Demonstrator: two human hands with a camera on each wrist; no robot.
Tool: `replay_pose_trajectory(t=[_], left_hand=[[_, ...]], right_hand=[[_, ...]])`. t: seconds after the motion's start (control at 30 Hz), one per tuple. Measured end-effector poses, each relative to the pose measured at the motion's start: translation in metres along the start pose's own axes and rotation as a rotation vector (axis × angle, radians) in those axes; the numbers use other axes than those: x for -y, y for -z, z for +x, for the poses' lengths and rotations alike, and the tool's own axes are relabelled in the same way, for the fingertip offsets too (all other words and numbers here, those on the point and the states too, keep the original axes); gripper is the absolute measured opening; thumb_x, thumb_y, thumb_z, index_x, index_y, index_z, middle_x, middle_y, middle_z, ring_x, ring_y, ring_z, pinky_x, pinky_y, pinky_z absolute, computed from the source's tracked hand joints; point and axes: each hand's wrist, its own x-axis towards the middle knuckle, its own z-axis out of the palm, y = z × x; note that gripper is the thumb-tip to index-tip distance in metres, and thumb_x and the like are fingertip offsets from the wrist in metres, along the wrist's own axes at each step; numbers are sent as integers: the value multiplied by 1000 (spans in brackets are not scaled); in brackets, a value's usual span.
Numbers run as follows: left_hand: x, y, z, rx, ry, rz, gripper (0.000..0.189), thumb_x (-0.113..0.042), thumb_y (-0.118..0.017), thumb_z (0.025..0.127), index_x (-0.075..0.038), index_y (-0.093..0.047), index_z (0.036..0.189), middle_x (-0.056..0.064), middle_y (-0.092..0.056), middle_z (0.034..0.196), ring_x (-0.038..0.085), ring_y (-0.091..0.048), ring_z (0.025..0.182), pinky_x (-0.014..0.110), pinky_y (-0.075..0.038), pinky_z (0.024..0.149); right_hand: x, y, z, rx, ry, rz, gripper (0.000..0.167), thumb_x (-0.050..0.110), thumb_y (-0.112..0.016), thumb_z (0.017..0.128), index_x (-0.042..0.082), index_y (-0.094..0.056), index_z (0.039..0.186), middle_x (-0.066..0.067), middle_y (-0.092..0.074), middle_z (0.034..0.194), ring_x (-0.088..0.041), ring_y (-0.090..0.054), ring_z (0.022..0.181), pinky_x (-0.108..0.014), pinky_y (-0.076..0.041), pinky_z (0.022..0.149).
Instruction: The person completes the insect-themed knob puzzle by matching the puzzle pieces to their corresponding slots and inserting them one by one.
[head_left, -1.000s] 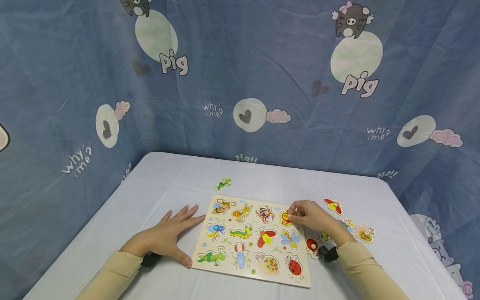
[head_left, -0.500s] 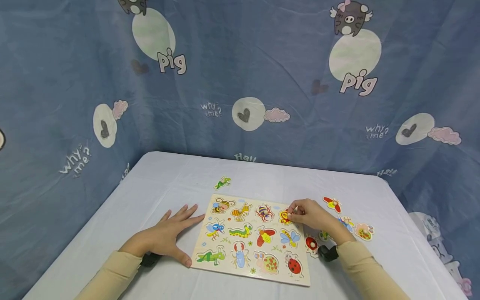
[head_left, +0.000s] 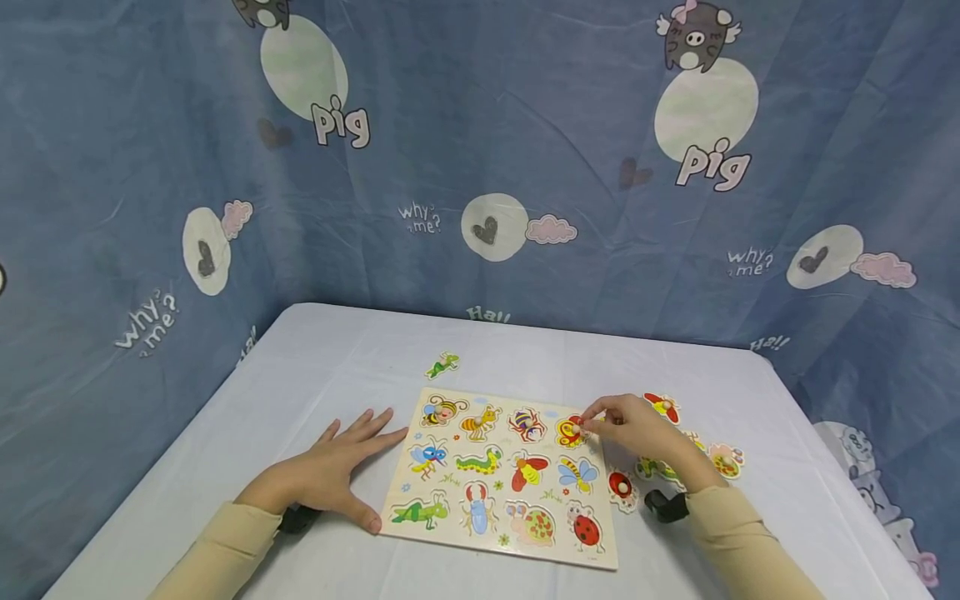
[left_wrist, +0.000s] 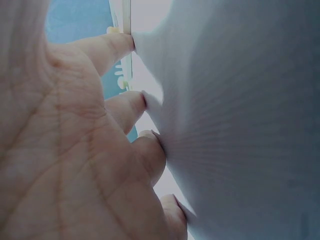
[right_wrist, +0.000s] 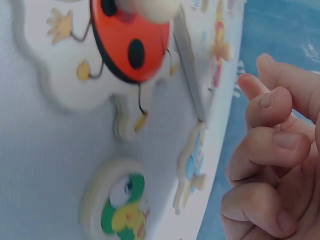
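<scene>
A wooden insect puzzle board lies flat on the white table. At its upper right sits the red and yellow butterfly piece, whose knob is in sight. My right hand is just right of that knob, fingertips close to it. In the right wrist view the fingers are loosely bent with nothing between them. My left hand lies spread at the board's left side, thumb and a fingertip at its edge. The left wrist view shows its fingertips on the white cloth.
Beside the board on the right lie loose knobbed pieces: a ladybug, a green one, a snail and a red-winged insect. A green grasshopper piece lies behind the board. A blue printed curtain hangs beyond the table.
My right hand has let go of the butterfly piece's knob and shifted slightly right, uncovering more of the piece. The left hand stays at the board's edge.
</scene>
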Motion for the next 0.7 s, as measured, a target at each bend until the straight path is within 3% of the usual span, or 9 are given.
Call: replay_pose_trajectory(t=[0.7], left_hand=[[0, 0, 0, 1, 3, -6, 131, -63, -100, 59, -23, -39, 168, 16, -16, 181, 52, -5, 166, 83, 2, 124]], right_hand=[[-29, 42, -51, -144, -76, 62, 34, 28, -69, 106, 3, -72, 130, 4, -49, 67, -10, -44, 60, -26, -38, 53]])
